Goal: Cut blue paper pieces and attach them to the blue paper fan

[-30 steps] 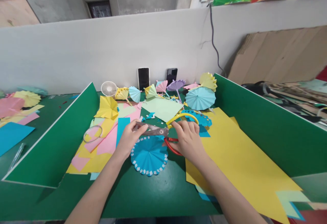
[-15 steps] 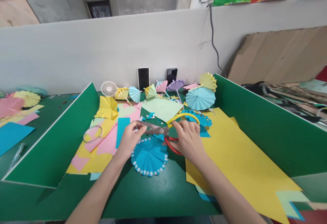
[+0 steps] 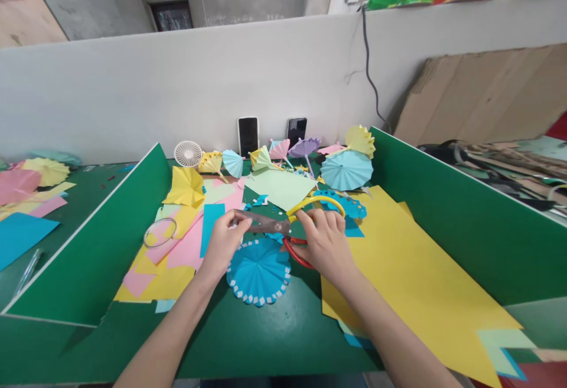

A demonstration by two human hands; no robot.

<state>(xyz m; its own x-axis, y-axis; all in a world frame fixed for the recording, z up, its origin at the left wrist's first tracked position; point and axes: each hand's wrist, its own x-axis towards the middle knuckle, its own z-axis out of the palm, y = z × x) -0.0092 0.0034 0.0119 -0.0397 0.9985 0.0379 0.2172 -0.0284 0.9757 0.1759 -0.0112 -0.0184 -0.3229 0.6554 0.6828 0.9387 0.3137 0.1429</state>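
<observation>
A pair of scissors (image 3: 270, 224) is in my right hand (image 3: 325, 240), whose fingers go through the yellow and red handle loops. Its blades point left, toward my left hand (image 3: 224, 243). The thumb and fingers of my left hand are pinched at the blade tips; whatever they hold there is hidden. Just below the scissors, a round pleated blue paper disc (image 3: 259, 273) with white cut-out diamonds around its edge lies flat on the green table (image 3: 248, 346). Small blue paper scraps (image 3: 258, 201) lie beyond the blades.
Large yellow sheets (image 3: 398, 276) lie to the right, and pink and yellow papers (image 3: 177, 261) to the left. Small paper umbrellas (image 3: 346, 169), two phones (image 3: 248, 135) and a white fan (image 3: 188, 153) stand at the back. Green dividers (image 3: 97, 246) flank the workspace.
The scissor blades look slightly closer together than before. Both hands stay in nearly the same place, and the blue disc has not moved.
</observation>
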